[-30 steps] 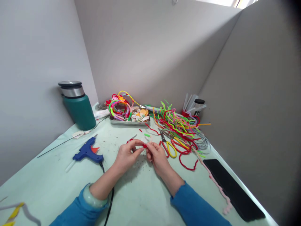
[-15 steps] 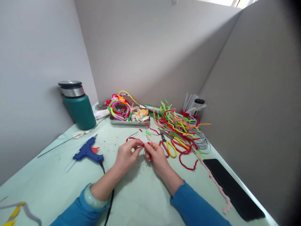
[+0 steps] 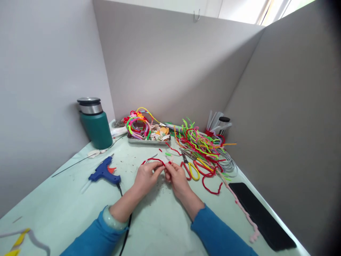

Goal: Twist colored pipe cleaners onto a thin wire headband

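My left hand (image 3: 145,178) and my right hand (image 3: 176,177) meet over the middle of the pale green table (image 3: 66,209). Both pinch a red pipe cleaner (image 3: 154,160), whose thin loop arches up and to the left from my fingertips. The fingers of both hands are closed on it. A green bangle sits on my left wrist, and blue sleeves cover both forearms.
A blue glue gun (image 3: 103,172) lies to the left, its black cord running toward me. Behind stand a green flask (image 3: 95,123), a metal tray (image 3: 146,139) of scraps, a pile of coloured pipe cleaners (image 3: 202,142), yellow-handled scissors (image 3: 189,167), and a black phone (image 3: 261,213) at right.
My hands stay together on the red pipe cleaner, and its loop now stands out more to the left. The view has tilted up and shifted slightly.
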The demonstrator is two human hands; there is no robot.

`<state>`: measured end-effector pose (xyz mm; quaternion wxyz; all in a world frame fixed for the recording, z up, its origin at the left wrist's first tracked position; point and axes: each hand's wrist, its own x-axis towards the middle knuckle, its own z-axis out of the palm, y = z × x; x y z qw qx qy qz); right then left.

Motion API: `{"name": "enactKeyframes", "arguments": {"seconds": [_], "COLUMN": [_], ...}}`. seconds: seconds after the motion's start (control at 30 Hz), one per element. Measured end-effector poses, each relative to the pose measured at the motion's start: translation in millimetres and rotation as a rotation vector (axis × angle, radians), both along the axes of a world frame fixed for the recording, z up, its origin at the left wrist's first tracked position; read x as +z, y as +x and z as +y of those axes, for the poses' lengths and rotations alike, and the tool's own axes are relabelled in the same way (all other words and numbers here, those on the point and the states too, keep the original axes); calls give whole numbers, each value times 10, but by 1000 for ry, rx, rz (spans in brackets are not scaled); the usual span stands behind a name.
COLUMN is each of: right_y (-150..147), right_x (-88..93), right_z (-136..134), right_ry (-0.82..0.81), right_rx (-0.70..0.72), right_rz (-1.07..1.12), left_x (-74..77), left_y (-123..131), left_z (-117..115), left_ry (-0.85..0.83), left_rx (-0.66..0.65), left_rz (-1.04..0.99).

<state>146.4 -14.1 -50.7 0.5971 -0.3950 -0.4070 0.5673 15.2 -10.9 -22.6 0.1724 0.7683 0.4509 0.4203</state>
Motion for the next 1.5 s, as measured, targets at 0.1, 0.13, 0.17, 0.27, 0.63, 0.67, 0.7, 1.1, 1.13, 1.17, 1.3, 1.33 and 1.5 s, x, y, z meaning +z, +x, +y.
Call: {"name": "enactKeyframes", "arguments": {"seconds": [0.1,0.13,0.17,0.27,0.63,0.67,0.7,1.1,1.13,1.17,1.3,1.33,1.5], "right_y": [-8,-9,-10,-7,7,10,14,23,22,21,21,22,29], "right_x": [-13,-20,-29,-54,-33,-35,-39,-29,-29,-29,-32,-32,-33], "right_z": [18,22,26,29,6,6,7,-15,-16,-16,-5,-1,12], "right_ry": [11,16,23,35,9,10,11,1,4,7,16,14,-2], "right_rx": [13,18,21,29,76,79,81,73,72,73,79,78,70], "right_rz": [9,4,-2,-19,-33,-35,-38,-54,-56,-59,-60,-60,-51], "left_x": [7,9,12,18,-16,-17,-17,-19,-18,-17,-12,-13,-25], "left_y": [0,0,-1,-1,-26,-27,-28,-44,-46,-48,-43,-39,-20], "left_z": [28,37,42,44,60,63,64,51,52,53,66,71,87], "left_ry": [-43,-53,-58,-52,-114,-115,-112,-80,-72,-67,-72,-74,-86], "left_rx": [-17,-16,-10,22,7,-6,-19,-53,-55,-54,-43,-47,-73], "left_rz": [-60,-76,-84,-70,-117,-128,-135,-99,-94,-88,-75,-78,-97]}}
